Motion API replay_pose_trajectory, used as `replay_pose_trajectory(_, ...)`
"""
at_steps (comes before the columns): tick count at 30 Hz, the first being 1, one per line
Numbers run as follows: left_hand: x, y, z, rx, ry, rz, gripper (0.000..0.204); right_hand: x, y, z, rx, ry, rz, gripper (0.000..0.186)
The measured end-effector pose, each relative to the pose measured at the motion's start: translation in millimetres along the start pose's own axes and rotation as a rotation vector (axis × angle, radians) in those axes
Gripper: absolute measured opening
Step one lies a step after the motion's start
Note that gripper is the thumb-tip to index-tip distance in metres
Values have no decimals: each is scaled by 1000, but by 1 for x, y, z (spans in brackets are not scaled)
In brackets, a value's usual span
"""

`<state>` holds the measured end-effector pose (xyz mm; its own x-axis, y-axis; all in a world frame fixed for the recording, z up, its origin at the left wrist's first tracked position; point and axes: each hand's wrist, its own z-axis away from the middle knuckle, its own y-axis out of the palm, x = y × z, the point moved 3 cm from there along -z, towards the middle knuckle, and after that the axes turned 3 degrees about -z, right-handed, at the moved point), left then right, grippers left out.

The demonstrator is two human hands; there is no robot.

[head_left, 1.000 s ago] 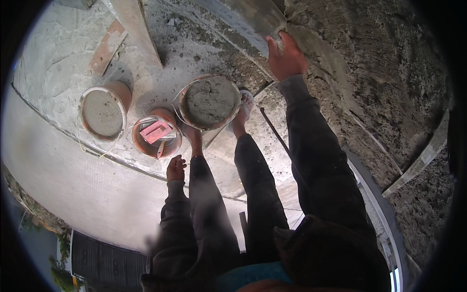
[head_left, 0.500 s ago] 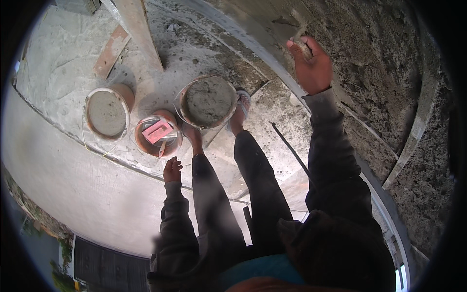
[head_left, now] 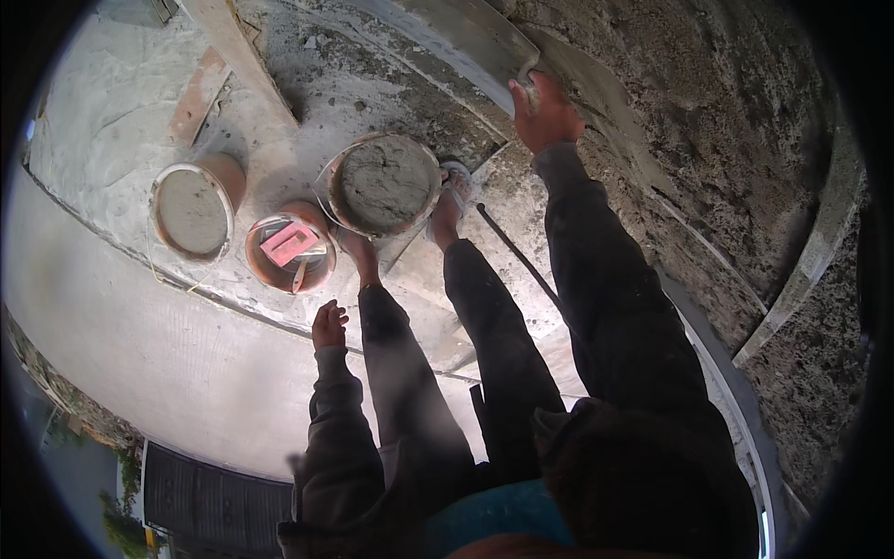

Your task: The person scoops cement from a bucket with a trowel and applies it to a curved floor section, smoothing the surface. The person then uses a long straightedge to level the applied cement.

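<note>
A plastering stroke is judged to be in hand: the right hand (head_left: 545,110) is closed on the handle of a long trowel (head_left: 447,37) laid against the rough wall (head_left: 708,140). The left hand (head_left: 328,326) hangs loosely open, holding nothing. Fresh mortar would next be needed from the full bucket (head_left: 384,184) by the feet.

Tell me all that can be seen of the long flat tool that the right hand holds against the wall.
The long flat tool is a straight grey board smeared with wet mortar. It lies flat against the rough plastered wall, slanting from the upper left down to the right hand, which grips its lower end by a small handle. Its upper end runs toward the picture's top edge. Its material cannot be told under the mortar.
</note>
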<state>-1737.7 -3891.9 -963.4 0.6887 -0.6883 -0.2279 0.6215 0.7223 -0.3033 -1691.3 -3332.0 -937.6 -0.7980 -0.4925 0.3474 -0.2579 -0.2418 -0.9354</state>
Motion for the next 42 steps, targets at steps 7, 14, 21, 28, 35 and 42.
replay_pose_trajectory(7,-21,-3,-1,35,62,21,32,9,-83,14,6,75,-56,41)
replay_pose_trajectory(14,-42,-10,-34,126,118,53,32,11,-155,52,-15,153,-1,43)
replay_pose_trajectory(21,-127,28,-103,17,551,-164,42,52,-69,163,411,-76,111,33)
replay_pose_trajectory(28,-138,68,-208,63,472,-270,52,86,140,202,641,-258,476,32)
replay_pose_trajectory(35,-141,80,-188,83,654,-457,39,65,109,253,751,75,44,41)
replay_pose_trajectory(42,-141,106,-123,28,724,-470,34,-16,70,231,755,175,266,42)
